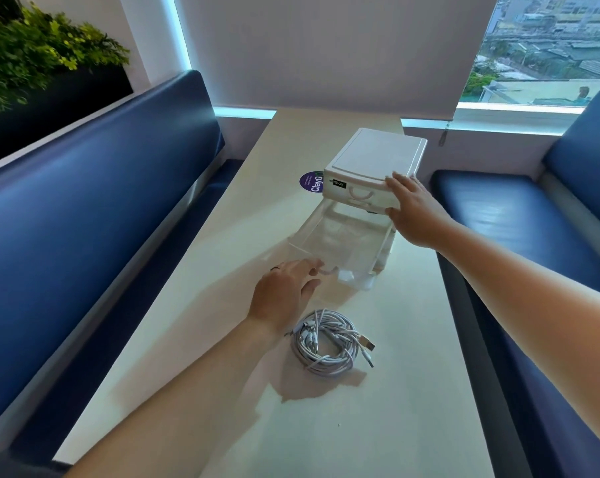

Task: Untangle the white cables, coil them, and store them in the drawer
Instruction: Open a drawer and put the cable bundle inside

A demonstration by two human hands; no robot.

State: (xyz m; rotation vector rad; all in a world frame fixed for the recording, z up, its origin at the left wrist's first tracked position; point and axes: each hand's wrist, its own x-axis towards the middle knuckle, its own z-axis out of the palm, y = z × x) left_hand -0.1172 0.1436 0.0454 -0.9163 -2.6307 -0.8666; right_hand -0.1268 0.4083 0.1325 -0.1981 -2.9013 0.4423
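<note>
1. The fingers [305, 265] of the left hand [285, 294] are extended towards the front lip of the clear drawer [302, 232], with the thumb held just below them. Through the blur it cannot be told whether the lip is pinched or only touched.
2. The fingers [400, 182] of the right hand [416, 208] are laid straight and spread over the front right corner of the white drawer case [374, 157]. The thumb is set lower on the same corner, so the case is braced rather than clasped.
3. The drawer stands drawn well out of the case towards the person, and nothing can be seen inside it.
4. The white cables [326, 343] are lying in one loose coil on the table [395, 426], just beside the left wrist and near the drawer's front. Their plugs are splayed out to the right.
5. The step in hand is judged to be the opening of the drawer. It is best done with the case held down firmly, so that the light plastic is not dragged along, and with the pull kept straight and level.
6. The drawer should be stopped short of its end so that it is not tipped out.
7. The left forearm is reached forward low over the table. The right arm is stretched nearly straight from the right side, with the wrist bent inwards.
</note>
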